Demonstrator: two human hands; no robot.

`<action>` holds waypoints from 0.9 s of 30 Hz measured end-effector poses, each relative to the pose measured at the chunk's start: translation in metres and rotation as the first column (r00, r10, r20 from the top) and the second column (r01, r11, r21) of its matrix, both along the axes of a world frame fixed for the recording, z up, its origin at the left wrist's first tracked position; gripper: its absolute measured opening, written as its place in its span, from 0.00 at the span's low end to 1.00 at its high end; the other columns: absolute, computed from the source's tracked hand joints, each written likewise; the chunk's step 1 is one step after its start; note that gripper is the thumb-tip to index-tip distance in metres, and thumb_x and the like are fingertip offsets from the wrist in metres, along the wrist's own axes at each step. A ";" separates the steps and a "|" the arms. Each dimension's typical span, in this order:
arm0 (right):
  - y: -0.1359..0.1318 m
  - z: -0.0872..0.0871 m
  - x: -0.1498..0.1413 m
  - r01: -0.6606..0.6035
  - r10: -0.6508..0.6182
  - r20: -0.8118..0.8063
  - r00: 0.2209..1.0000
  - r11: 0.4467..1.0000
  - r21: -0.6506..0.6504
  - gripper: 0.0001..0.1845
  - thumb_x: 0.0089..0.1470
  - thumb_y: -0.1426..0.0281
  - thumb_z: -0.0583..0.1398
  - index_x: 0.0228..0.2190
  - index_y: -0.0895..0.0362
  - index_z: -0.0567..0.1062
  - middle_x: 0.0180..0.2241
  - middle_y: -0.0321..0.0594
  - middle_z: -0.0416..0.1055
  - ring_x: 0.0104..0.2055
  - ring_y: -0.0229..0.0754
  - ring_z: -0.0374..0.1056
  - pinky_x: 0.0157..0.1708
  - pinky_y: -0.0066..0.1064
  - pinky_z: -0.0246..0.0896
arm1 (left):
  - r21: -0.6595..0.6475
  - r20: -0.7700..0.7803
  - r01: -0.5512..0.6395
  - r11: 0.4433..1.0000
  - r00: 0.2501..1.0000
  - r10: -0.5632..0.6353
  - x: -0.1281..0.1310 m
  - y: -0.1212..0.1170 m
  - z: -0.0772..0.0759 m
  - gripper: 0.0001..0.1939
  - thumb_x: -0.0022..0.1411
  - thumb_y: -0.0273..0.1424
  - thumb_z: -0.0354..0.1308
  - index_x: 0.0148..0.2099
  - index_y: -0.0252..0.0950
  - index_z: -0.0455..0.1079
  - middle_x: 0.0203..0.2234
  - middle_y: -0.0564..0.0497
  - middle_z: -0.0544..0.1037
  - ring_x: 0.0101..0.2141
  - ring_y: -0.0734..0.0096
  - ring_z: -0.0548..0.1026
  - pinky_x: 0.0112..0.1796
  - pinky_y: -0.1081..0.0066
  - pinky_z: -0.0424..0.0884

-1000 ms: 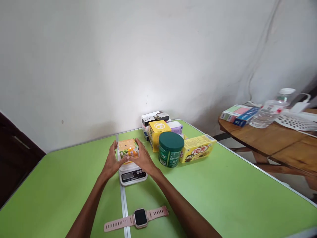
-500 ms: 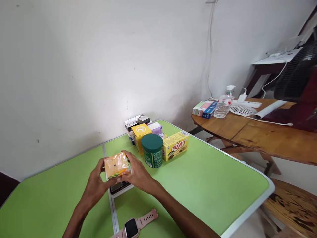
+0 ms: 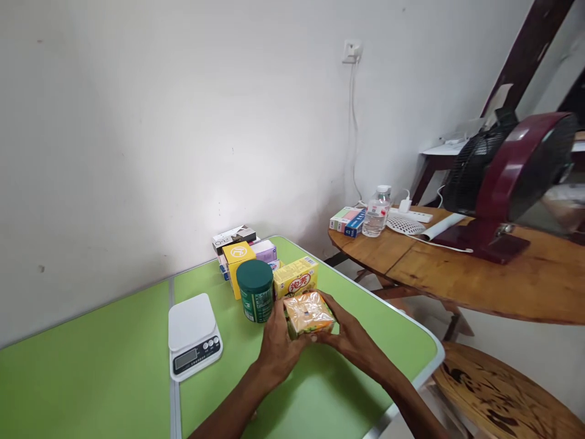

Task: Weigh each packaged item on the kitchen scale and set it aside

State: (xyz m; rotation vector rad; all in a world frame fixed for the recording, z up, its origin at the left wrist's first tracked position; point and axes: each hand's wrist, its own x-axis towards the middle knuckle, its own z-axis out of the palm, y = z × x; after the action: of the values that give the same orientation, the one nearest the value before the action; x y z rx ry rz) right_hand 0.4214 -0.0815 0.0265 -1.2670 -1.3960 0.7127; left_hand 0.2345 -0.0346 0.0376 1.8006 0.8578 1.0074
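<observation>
The left hand [image 3: 280, 342] and the right hand [image 3: 348, 329] hold a small orange box in shiny clear wrap [image 3: 309, 312], one on each side. The fingers of both hands curl around its sides, and the thumbs come together at the near side. Both arms reach in from the bottom of the view, and the hands lean in toward each other. The box is over the green tabletop [image 3: 114, 378], near the round green tub with a dark green lid [image 3: 256, 291] and in front of the long yellow box with red writing [image 3: 297, 277]. The flat white scale with a black strip [image 3: 194, 332] sits to the left, well apart from the hands.
</observation>
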 end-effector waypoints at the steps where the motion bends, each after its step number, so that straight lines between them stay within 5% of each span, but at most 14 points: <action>1: 0.004 -0.001 0.009 -0.002 0.002 -0.001 1.000 1.000 -0.001 0.45 0.48 0.53 0.72 0.64 0.53 0.69 0.63 0.53 0.71 0.64 0.61 0.69 0.63 0.52 0.65 | 0.013 0.010 0.004 1.000 1.000 -0.005 0.011 0.005 -0.004 0.34 0.52 0.30 0.73 0.59 0.41 0.65 0.55 0.43 0.78 0.54 0.52 0.77 0.56 0.54 0.72; 8: 0.040 -0.032 0.038 0.057 -0.057 0.011 0.998 0.998 0.018 0.46 0.46 0.51 0.73 0.62 0.53 0.71 0.61 0.53 0.72 0.62 0.61 0.70 0.59 0.52 0.68 | 0.084 -0.043 -0.081 0.993 0.995 0.085 0.038 0.032 -0.034 0.40 0.57 0.32 0.69 0.68 0.38 0.57 0.65 0.36 0.69 0.67 0.47 0.65 0.67 0.49 0.60; 13: 0.041 -0.051 0.032 0.153 -0.159 0.082 0.984 0.985 0.075 0.43 0.51 0.45 0.68 0.61 0.52 0.71 0.60 0.52 0.72 0.59 0.59 0.72 0.59 0.52 0.69 | 0.086 -0.094 -0.099 0.991 0.990 0.107 0.033 0.020 -0.043 0.42 0.63 0.32 0.62 0.74 0.36 0.50 0.70 0.34 0.61 0.72 0.49 0.58 0.70 0.49 0.56; 16: 0.017 -0.053 0.010 0.367 -0.391 0.159 0.906 0.916 0.163 0.41 0.56 0.44 0.64 0.62 0.54 0.69 0.59 0.56 0.71 0.55 0.61 0.73 0.55 0.56 0.71 | 0.141 -0.107 -0.078 0.987 0.990 0.093 0.015 -0.002 -0.041 0.42 0.65 0.33 0.61 0.76 0.39 0.48 0.72 0.36 0.58 0.72 0.48 0.57 0.68 0.49 0.61; 19: -0.015 -0.046 -0.027 0.531 -0.589 0.174 0.789 0.796 0.290 0.28 0.63 0.52 0.61 0.58 0.54 0.71 0.54 0.55 0.73 0.54 0.60 0.73 0.55 0.55 0.71 | 0.251 -0.083 -0.165 0.954 0.978 0.191 -0.014 -0.018 -0.029 0.37 0.68 0.34 0.60 0.74 0.42 0.51 0.68 0.37 0.64 0.66 0.49 0.66 0.63 0.50 0.68; 22: -0.027 -0.038 -0.070 0.423 -0.484 0.158 0.861 0.852 0.309 0.15 0.68 0.59 0.58 0.52 0.50 0.74 0.50 0.50 0.77 0.54 0.56 0.75 0.57 0.50 0.71 | 0.328 0.005 -0.403 0.855 0.905 0.425 -0.041 -0.013 -0.011 0.35 0.67 0.37 0.62 0.70 0.40 0.53 0.63 0.36 0.66 0.63 0.48 0.68 0.62 0.48 0.67; 24: -0.017 -0.041 -0.094 0.298 -0.331 0.126 0.935 0.927 0.227 0.18 0.69 0.58 0.57 0.56 0.49 0.72 0.54 0.49 0.76 0.57 0.55 0.74 0.58 0.49 0.71 | 0.306 0.024 -0.498 0.811 0.856 0.516 -0.051 0.003 -0.002 0.40 0.64 0.39 0.66 0.71 0.38 0.51 0.65 0.34 0.63 0.66 0.45 0.64 0.65 0.46 0.63; 27: 0.016 -0.057 -0.118 0.231 -0.241 0.074 0.968 0.966 0.118 0.30 0.69 0.55 0.54 0.67 0.51 0.63 0.66 0.50 0.67 0.68 0.56 0.64 0.64 0.53 0.65 | 0.200 -0.018 -0.478 0.855 0.871 0.491 -0.051 0.033 0.003 0.48 0.57 0.40 0.70 0.71 0.36 0.50 0.66 0.33 0.62 0.69 0.44 0.61 0.67 0.46 0.59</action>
State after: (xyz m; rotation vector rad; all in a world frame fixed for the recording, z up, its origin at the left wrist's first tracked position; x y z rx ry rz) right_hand 0.3035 -0.0650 -0.0302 -1.3640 -1.3073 0.4173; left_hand 0.1831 -0.0017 0.0403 1.8229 1.3449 1.3921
